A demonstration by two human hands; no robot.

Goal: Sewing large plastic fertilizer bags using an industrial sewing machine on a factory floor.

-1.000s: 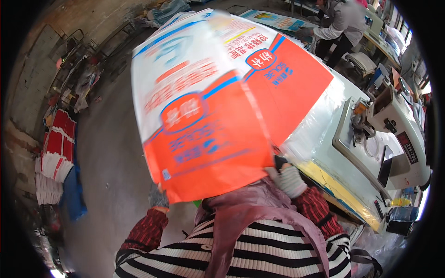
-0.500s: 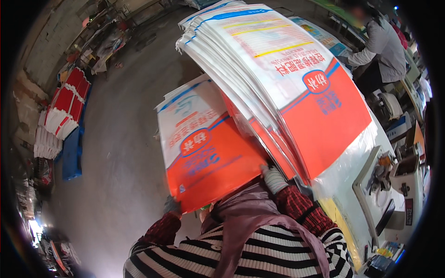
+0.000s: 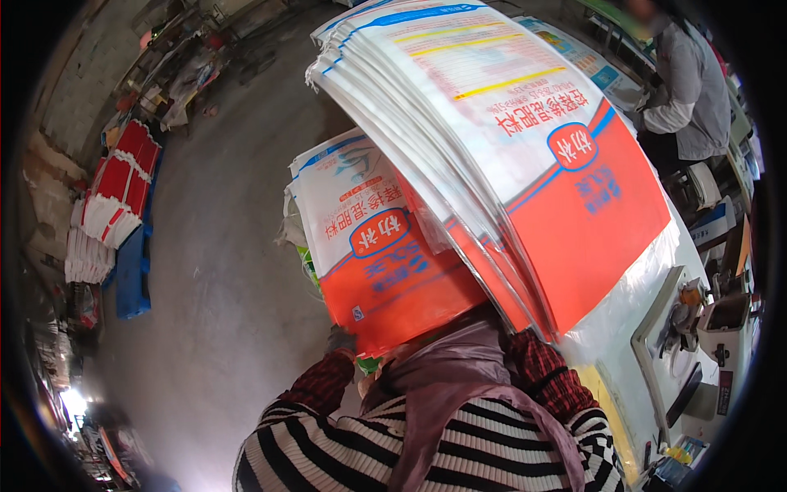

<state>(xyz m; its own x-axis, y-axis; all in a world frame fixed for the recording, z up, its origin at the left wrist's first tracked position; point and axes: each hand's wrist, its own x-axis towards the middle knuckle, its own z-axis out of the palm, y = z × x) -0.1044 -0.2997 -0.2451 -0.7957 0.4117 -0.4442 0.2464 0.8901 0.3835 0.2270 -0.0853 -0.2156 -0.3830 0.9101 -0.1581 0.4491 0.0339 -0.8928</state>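
A large stack of flat printed bags [image 3: 566,238], white above and orange-red below with blue bands, lies on the table before me. Left of the stack hangs a single bag [image 3: 393,287] of the same print, its right side tucked behind the stack's edge. My left hand [image 3: 343,339], in a grey glove, is at this bag's lower left corner; its fingertips are hidden behind the bag, which it seems to grip. My right forearm, in a dark red checked sleeve [image 3: 545,373], reaches to the stack's near edge, where the hand is almost wholly hidden.
A white sewing machine [image 3: 713,328] stands on the table at right. Past it another person in a grey top [image 3: 693,90] works beside more printed bags [image 3: 574,57]. Red and white bag piles [image 3: 123,184] sit by a blue pallet [image 3: 133,279] on the left.
The single bag has shifted right and turned flatter, closer to the stack, my left hand moving right with it. My right hand has slipped from sight at the stack's edge.
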